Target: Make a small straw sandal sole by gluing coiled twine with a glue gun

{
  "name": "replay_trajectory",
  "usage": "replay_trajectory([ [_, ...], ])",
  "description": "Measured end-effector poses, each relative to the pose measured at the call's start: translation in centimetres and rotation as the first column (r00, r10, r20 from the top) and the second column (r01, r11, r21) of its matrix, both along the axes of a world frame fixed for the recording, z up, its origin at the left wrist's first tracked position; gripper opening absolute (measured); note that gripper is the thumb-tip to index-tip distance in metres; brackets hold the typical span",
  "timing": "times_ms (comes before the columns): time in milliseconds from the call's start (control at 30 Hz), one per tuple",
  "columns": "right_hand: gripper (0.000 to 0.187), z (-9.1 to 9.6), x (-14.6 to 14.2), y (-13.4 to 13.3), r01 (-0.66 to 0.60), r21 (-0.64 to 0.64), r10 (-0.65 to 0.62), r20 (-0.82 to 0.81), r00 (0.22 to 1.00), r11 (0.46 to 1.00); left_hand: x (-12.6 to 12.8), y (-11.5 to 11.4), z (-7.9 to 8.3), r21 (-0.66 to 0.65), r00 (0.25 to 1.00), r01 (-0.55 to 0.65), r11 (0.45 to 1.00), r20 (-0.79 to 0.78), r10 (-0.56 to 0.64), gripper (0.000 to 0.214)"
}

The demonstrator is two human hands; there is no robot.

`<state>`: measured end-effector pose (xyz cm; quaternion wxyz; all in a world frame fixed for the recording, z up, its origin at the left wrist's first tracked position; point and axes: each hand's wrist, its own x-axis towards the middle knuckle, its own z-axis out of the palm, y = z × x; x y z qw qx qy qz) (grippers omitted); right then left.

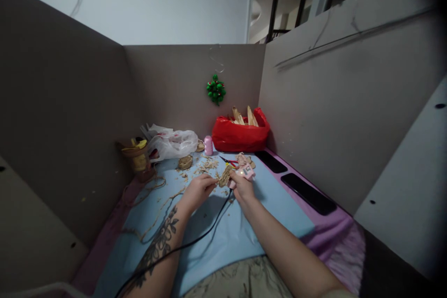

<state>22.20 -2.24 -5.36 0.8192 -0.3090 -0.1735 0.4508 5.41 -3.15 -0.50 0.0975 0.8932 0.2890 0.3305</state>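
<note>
My right hand [243,188] is closed on a small coiled piece of tan plant-fibre rope [225,176], its thumb pressing the upper edge. Close against that hand is a pink device [246,172] with a small display and a black cord [218,216]; whether the fingers also grip it is hidden. My left hand [200,191] is pinched just left of the coil. A tan rope [162,207] runs over the cloth up to this hand and seems to pass through its fingers. Behind both hands lie pliers [228,162] with red and yellow on the handles.
Fibre scraps [207,165] and a round coil [185,162] lie on the blue cloth [279,209]. Behind stand a pink thread spool [208,145], a red bag [240,135] of husks and a white plastic bag [174,143]. Two phones [308,193] lie right; a pot [137,156] stands left.
</note>
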Motion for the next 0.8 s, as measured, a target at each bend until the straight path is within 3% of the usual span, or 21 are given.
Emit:
replay_trajectory([
  [333, 0.051, -0.5, 0.0, 0.3, 0.002, 0.007, -0.001, -0.008, 1.0, 1.0, 0.5, -0.2, 0.1, -0.052, 1.0, 0.002, 0.999, 0.007, -0.002, 0.019],
  [467, 0.05, -0.5, -0.1, 0.3, 0.028, -0.002, -0.028, 0.034, 0.999, 1.0, 0.5, -0.3, 0.1, -0.098, 0.995, -0.054, 0.994, 0.083, 0.062, 0.018],
  [700, 0.048, -0.1, -0.1, 0.2, 0.065, -0.025, -0.064, 0.028, 0.998, 0.998, 0.5, -0.7, 0.5, 0.009, 0.923, -0.213, 0.977, 0.33, 0.198, 0.014],
  [800, 0.047, 0.1, 0.0, 0.1, 0.071, -0.04, -0.071, -0.017, 0.997, 0.997, 0.6, -1.1, 0.8, -0.084, 0.902, -0.213, 0.973, 0.366, 0.229, 0.027],
])
